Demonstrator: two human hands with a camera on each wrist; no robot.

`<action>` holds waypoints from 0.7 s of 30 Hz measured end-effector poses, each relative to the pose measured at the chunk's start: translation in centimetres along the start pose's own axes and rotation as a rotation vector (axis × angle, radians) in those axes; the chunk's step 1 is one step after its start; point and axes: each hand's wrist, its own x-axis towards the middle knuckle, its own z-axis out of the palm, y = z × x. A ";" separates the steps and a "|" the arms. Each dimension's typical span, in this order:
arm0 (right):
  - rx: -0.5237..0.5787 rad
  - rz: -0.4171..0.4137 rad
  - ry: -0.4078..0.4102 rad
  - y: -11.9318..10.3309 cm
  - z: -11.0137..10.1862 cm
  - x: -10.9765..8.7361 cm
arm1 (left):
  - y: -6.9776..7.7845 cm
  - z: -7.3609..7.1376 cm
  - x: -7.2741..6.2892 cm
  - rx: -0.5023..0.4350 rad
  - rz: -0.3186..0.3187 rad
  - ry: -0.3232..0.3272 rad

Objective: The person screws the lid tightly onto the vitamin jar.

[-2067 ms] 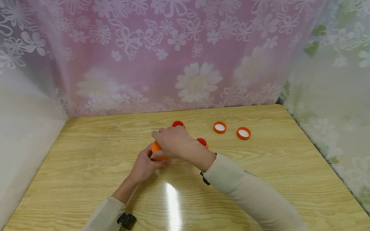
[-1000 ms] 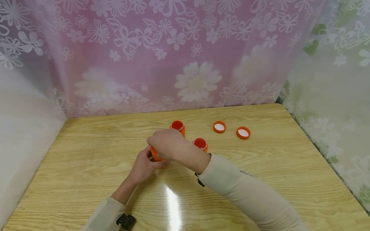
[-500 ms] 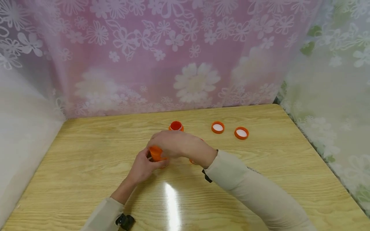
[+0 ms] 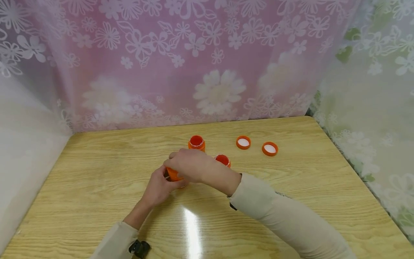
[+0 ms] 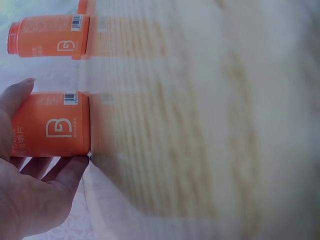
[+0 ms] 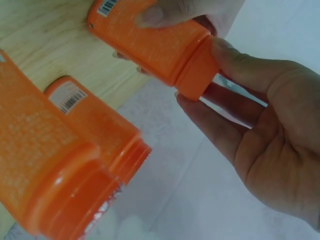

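Note:
An orange bottle (image 5: pixel 60 122) with white print stands on the table, and my left hand (image 4: pixel 158 187) grips its body with the fingers wrapped round it. Over its top is my right hand (image 4: pixel 191 165). In the right wrist view, my right thumb and fingers pinch the orange cap (image 6: pixel 200 70), which sits on the bottle's neck. Two more orange bottles are uncapped: one open bottle (image 4: pixel 196 141) stands just behind my hands, the other open bottle (image 4: pixel 223 160) beside my right wrist. In the head view my right hand hides most of the capped bottle's top.
Two orange caps (image 4: pixel 243 142) with white liners lie upside down at the back right of the wood-grain table (image 4: pixel 97 172). A pink flowered curtain (image 4: pixel 161 82) hangs along the far edge, with pale sheets at both sides.
My right hand has twisted and shifted back and forth slightly at the cap, so the open bottles behind it are covered and uncovered by turns. My left hand keeps its grip.

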 end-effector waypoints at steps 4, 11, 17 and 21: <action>0.018 0.029 0.022 -0.2 0.2 0.0 | 0.1 0.0 0.0 0.006 -0.002 0.015; 0.027 0.065 0.046 -0.6 0.5 0.0 | 0.3 0.2 -0.2 0.025 0.002 0.028; 0.032 0.071 0.064 -0.6 0.6 0.1 | 0.2 0.2 -0.2 0.014 0.020 0.018; 0.062 0.089 0.060 -0.6 0.5 0.0 | 0.3 0.2 -0.1 0.008 0.015 0.022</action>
